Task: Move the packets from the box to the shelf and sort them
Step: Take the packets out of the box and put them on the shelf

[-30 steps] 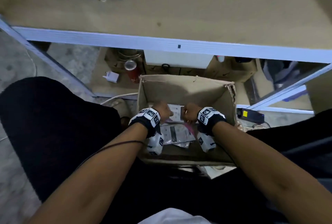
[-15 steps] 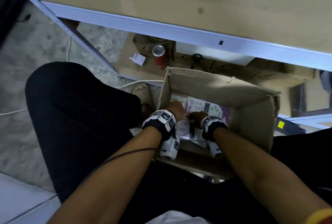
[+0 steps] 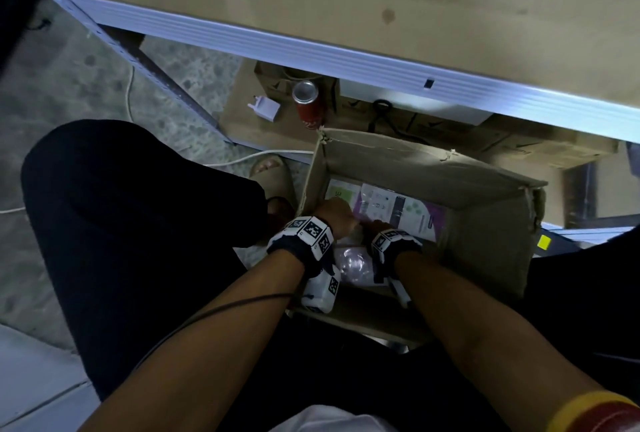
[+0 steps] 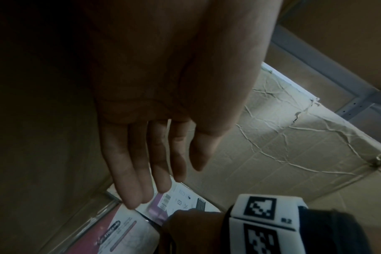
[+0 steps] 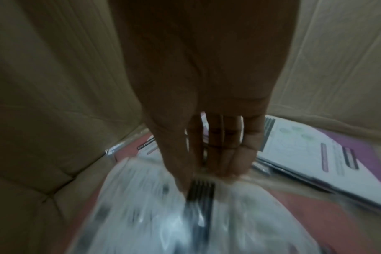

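An open cardboard box [image 3: 485, 258] stands on the floor below the shelf [image 3: 311, 47]. Flat packets lie in it: a white and purple one [image 3: 398, 209] [image 5: 305, 154], a pink and white one marked STOCKING [image 4: 124, 228], and a clear plastic packet [image 3: 353, 263] [image 5: 185, 214]. Both hands reach into the box near its left wall. My left hand [image 3: 334, 215] [image 4: 163, 185] hangs with straight fingers just above the packets and holds nothing. My right hand [image 3: 375, 227] [image 5: 205, 178] pinches the top edge of the clear plastic packet between thumb and fingers; that packet is blurred.
A red can [image 3: 308, 105], a white plug adapter [image 3: 265, 107] and a black cable [image 3: 381, 112] sit on flat cardboard under the shelf. A white cord [image 3: 259, 156] runs across the floor. My knee [image 3: 138, 223] and sandalled foot [image 3: 273, 175] are left of the box.
The head view has swung, so the box now sits to the right. Both hands stayed inside the box and shifted toward its left wall; the left hand's fingers now hang straight.
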The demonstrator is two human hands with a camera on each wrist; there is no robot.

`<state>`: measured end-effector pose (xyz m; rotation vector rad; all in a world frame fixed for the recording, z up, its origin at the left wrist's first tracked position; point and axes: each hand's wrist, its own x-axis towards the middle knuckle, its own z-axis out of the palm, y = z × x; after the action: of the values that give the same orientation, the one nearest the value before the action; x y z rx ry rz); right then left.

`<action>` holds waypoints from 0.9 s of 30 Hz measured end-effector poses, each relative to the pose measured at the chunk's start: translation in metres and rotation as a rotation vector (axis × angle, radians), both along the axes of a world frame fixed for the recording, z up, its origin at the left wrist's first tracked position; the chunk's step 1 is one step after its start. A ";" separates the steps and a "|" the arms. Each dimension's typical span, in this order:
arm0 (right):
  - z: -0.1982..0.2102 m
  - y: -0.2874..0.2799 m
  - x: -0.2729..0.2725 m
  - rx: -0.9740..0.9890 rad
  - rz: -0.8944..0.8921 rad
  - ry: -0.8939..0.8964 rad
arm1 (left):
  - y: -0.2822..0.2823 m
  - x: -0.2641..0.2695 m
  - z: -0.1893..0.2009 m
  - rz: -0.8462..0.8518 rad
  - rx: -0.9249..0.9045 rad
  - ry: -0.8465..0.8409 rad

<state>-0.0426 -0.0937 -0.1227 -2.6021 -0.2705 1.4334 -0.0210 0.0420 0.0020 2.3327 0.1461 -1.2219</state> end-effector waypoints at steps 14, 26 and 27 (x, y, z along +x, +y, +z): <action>0.000 -0.017 0.007 0.016 -0.134 0.008 | -0.009 0.000 0.000 -0.058 0.030 -0.005; 0.000 -0.019 0.003 0.059 -0.122 0.013 | -0.011 -0.001 -0.002 -0.061 0.075 0.012; 0.000 -0.018 0.003 0.051 -0.140 0.016 | -0.012 -0.001 -0.003 -0.061 0.080 0.016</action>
<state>-0.0397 -0.1119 -0.1228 -2.5132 -0.1188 1.3814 -0.0217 0.0302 -0.0006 2.4126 0.1324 -1.2862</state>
